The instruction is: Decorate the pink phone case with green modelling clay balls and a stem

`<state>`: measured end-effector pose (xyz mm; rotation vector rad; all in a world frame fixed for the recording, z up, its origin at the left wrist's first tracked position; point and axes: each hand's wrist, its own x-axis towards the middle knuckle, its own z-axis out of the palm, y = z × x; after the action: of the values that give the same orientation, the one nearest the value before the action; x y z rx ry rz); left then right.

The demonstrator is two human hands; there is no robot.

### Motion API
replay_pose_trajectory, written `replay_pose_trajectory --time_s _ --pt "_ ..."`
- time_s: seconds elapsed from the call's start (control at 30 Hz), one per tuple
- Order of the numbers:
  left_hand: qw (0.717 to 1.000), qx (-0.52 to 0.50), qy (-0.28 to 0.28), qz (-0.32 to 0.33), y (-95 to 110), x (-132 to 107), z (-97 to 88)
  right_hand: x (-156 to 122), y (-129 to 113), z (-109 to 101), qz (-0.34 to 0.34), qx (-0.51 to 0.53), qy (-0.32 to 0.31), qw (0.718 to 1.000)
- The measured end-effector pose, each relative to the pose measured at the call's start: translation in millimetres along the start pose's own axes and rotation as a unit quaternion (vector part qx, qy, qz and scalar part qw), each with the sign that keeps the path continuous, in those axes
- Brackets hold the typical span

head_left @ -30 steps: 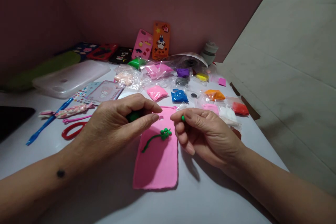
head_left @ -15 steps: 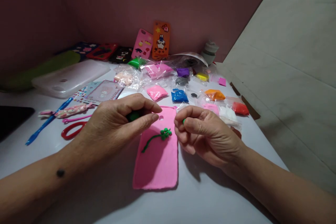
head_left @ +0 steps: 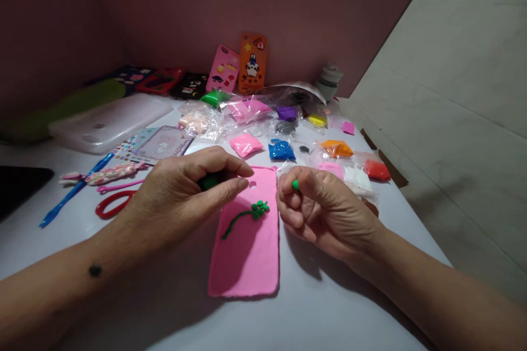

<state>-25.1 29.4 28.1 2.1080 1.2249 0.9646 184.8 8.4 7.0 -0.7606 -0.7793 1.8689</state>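
Observation:
A pink phone case lies flat on the white table between my hands. On its upper half sits a green clay sprig with a curved stem and several small round pieces at its right end. My left hand curls around a lump of dark green clay, partly hidden by the fingers, above the case's left side. My right hand, just right of the case, pinches a small green clay ball between thumb and forefinger.
Bagged clay in several colours, such as a blue packet and a red packet, lies beyond my hands. Red-handled scissors and a blue modelling tool are at left. Decorated cases, including an orange case, stand at the back.
My right thumb has lifted and shifted, so more of the small green ball shows between the fingers. My left hand and the pink case have stayed put.

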Motion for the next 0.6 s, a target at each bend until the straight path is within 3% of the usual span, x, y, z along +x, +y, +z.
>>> replay_pose_trajectory --time_s 0.6 --pt "1.000 0.002 -0.006 -0.003 -3.2 3.2 3.8 3.0 -0.2 -4.3 0.000 0.023 -0.050 0.998"
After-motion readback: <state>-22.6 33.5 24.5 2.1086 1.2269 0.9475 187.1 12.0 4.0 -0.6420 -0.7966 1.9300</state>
